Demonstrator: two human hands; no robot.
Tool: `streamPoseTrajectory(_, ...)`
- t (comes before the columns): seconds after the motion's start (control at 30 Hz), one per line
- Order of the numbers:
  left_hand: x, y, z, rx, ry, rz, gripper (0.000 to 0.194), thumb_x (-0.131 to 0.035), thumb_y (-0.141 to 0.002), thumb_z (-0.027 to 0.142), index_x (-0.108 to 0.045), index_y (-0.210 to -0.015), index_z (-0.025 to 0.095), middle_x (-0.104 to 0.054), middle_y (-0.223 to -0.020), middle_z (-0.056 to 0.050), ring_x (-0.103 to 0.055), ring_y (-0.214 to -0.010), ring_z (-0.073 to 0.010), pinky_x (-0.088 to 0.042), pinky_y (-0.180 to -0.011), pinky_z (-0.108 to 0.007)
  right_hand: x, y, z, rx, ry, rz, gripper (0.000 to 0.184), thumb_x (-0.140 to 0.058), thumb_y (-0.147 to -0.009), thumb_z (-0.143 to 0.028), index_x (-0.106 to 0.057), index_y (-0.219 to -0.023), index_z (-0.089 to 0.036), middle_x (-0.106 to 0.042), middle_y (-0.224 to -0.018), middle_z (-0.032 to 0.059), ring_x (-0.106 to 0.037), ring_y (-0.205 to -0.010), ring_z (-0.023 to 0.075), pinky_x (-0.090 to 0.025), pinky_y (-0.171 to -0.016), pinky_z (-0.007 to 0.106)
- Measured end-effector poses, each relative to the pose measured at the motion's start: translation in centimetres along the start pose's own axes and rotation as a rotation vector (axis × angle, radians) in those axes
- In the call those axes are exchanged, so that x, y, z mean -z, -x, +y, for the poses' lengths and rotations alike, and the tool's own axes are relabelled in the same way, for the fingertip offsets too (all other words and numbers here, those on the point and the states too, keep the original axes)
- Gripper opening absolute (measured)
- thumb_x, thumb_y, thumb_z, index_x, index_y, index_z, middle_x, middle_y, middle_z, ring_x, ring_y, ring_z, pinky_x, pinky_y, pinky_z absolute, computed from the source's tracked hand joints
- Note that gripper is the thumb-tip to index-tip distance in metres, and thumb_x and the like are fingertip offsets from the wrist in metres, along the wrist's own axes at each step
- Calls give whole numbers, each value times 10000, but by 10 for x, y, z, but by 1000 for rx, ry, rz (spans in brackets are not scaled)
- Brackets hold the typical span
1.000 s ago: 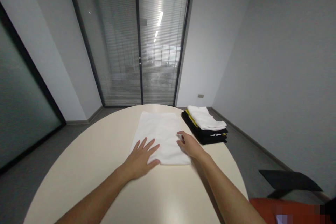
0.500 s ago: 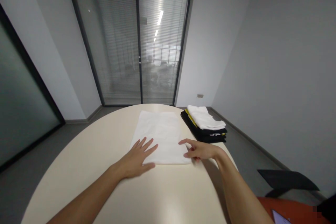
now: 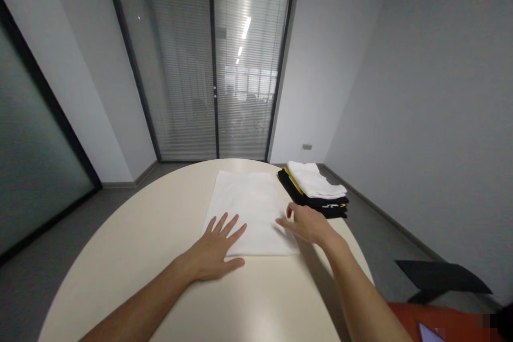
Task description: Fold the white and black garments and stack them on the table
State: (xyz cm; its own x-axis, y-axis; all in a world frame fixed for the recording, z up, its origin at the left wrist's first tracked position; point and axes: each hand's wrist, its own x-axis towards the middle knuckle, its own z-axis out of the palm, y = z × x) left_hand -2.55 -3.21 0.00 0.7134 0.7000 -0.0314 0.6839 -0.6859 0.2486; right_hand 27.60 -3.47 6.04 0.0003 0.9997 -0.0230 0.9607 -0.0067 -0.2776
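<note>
A white folded cloth [image 3: 250,197], perhaps a garment, lies flat as a rough rectangle on the round table. Spread fingers of my left hand [image 3: 211,251] rest on its near left part, with the thumb on the tabletop just below the near edge. At the cloth's right edge is my right hand [image 3: 309,223], its thumb pointing left over the cloth and its fingers bent. A gap shows between that thumb and the fingers, and nothing is visible in them. Part of the cloth's right edge is hidden behind the right hand.
Beyond my right hand, a stack of folded clothes [image 3: 298,195], black and yellow with a white one [image 3: 315,181] on top, sits by the table's right edge. The pale table [image 3: 140,246] curves away on the left. An orange seat [image 3: 452,315] stands at lower right.
My right hand has moved slightly away from me along the cloth's right edge, its index finger no longer stretched out. My left hand stays flat in place; the view shifts slightly.
</note>
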Motion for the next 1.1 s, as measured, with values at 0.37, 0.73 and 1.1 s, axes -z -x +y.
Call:
streamPoseTrajectory(0.37, 30, 13, 6, -65, 72, 18, 610, -479, -927, 587, -443, -1479, 330, -436, -1543, -50, -380, -1419, -321, -300, -1159, -508, -31, -7, -13, 415, -336, -415, 300, -785, -687, -361, -759, -955, -227, -673, -793, -17, -592, -695, 127, -427, -625, 213)
streamPoseTrajectory(0.73, 10, 1, -34, 38, 36, 381, 474, -398, -988, 458, -582, -1366, 240, -528, -1469, -76, -464, -1358, -263, -336, -1158, -467, -22, 8, -32, 314, -527, -797, 283, -748, -729, -394, -776, -932, -199, -702, -746, 4, -615, -638, 114, -464, -594, 198)
streamPoseTrajectory(1.1, -18, -11, -65, 234, 107, 421, 574, -331, -1001, 493, -483, -1437, 152, -423, -1545, -115, -300, -1471, -253, -239, -1218, -460, -53, -33, 5, -83, -164, 196, 248, -566, -899, -345, -649, -1065, -180, -707, -942, 82, -645, -832, 192, -414, -716, 271)
